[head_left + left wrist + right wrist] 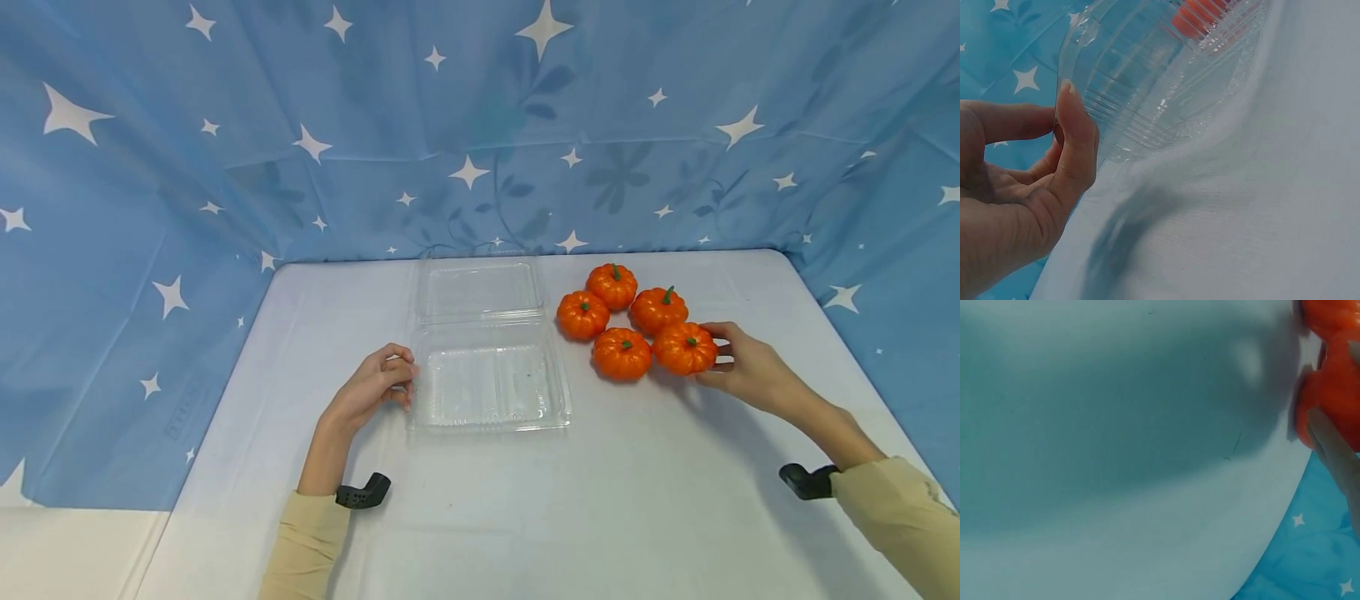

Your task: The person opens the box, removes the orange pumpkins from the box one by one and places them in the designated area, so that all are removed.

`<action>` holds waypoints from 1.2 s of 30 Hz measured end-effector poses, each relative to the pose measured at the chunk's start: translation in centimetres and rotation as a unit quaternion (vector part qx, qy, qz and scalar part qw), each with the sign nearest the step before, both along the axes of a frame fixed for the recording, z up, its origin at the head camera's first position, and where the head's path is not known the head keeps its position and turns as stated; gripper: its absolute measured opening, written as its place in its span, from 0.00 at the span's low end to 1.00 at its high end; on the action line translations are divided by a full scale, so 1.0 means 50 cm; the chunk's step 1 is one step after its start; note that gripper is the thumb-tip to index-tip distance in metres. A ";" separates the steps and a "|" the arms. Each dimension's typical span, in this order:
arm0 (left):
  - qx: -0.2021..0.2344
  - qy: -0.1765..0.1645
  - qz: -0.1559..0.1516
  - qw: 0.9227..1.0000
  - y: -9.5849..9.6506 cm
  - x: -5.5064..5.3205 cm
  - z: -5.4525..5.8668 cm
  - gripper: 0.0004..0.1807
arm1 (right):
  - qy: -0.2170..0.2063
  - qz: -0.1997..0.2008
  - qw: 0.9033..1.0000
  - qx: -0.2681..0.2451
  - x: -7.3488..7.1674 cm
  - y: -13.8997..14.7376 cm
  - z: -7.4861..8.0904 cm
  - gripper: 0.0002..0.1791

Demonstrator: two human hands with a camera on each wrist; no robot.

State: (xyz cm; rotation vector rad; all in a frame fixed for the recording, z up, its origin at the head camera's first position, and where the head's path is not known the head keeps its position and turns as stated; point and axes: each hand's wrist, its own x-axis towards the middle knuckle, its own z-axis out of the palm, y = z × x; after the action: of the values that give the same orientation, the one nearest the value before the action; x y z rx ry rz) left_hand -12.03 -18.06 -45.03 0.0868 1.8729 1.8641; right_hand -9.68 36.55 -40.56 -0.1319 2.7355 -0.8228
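A clear plastic clamshell box (491,392) lies with its lid (480,287) folded back on the white table. My left hand (372,385) pinches the left rim of the box between thumb and fingers; the left wrist view shows this grip (1041,156) close up. At the right, my right hand (753,367) holds a small orange pumpkin (685,349) by its right side, fingers behind and thumb in front. Part of a pumpkin (1335,400) shows at the edge of the right wrist view with a finger (1332,440) against it.
Several more orange pumpkins with green stems, such as the front one (622,354) and the back one (612,287), sit clustered between the box and my right hand. A blue curtain with white stars (480,125) hangs behind the table (525,517) and along its sides.
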 end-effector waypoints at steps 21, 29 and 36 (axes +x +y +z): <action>0.000 0.000 0.002 1.000 -0.002 -0.001 -0.002 0.18 | -0.002 -0.002 1.000 0.008 -0.023 -0.001 -0.023 0.46; 0.002 -0.001 0.002 1.000 -0.003 0.000 -0.001 0.19 | 0.005 0.006 1.000 0.024 -0.034 -0.015 -0.029 0.45; 0.004 -0.001 0.003 1.000 -0.003 0.000 -0.001 0.19 | -0.008 0.005 0.999 0.035 -0.042 -0.016 -0.039 0.46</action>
State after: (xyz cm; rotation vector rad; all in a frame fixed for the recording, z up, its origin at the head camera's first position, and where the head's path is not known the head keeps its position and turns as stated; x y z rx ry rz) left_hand -12.01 -18.20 -45.07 0.0803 1.8669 1.8746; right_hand -11.80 35.74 -42.52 -0.1237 2.7426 -0.7207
